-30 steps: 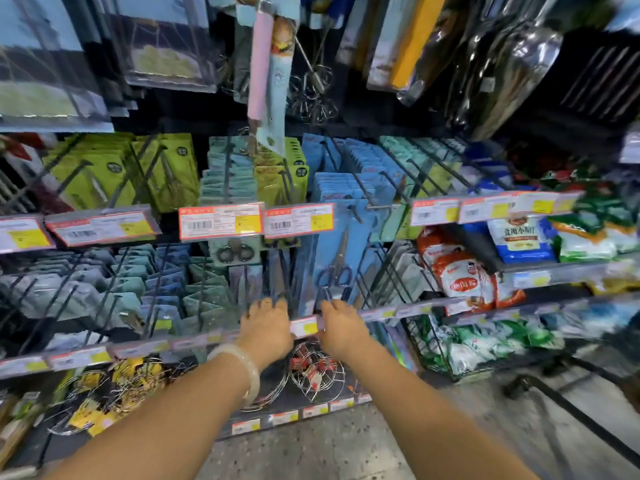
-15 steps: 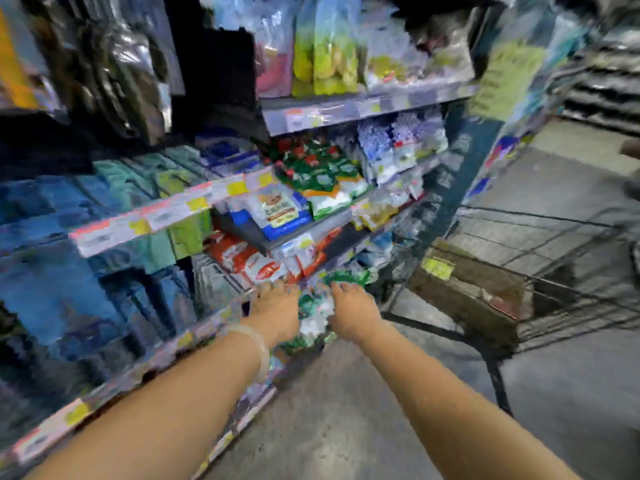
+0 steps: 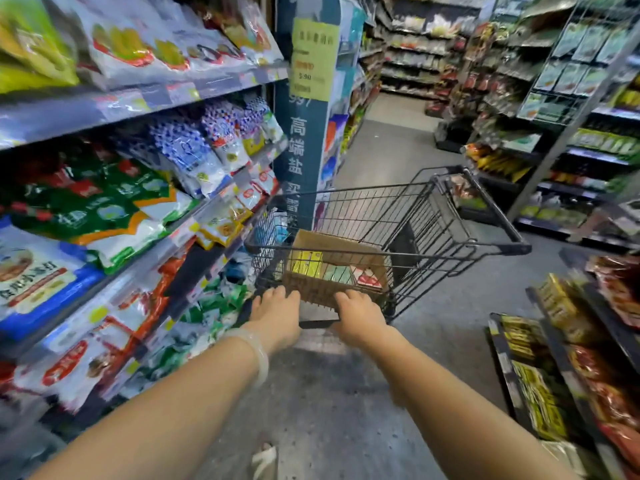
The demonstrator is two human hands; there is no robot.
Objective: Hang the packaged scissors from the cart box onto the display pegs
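Observation:
A brown cardboard box sits in the black wire cart in the aisle. Flat packaged items stand in it, yellow ones on the left, green and red ones to their right; blur hides what is printed on them. Both my arms stretch toward the box. My left hand, with a pale bangle on the wrist, and my right hand hover at the box's near side with fingers loosely extended and nothing in them. I cannot tell whether the fingertips touch the box. The display pegs are out of view.
Shelves of bagged goods run along my left, close to the cart. A blue end panel with a yellow sign stands behind the cart. Low racks of packets line the right. Grey aisle floor stretches ahead.
The view has swung right, from the scissor pegs to the cart. Both hands have left the peg rail and now reach toward the cardboard box.

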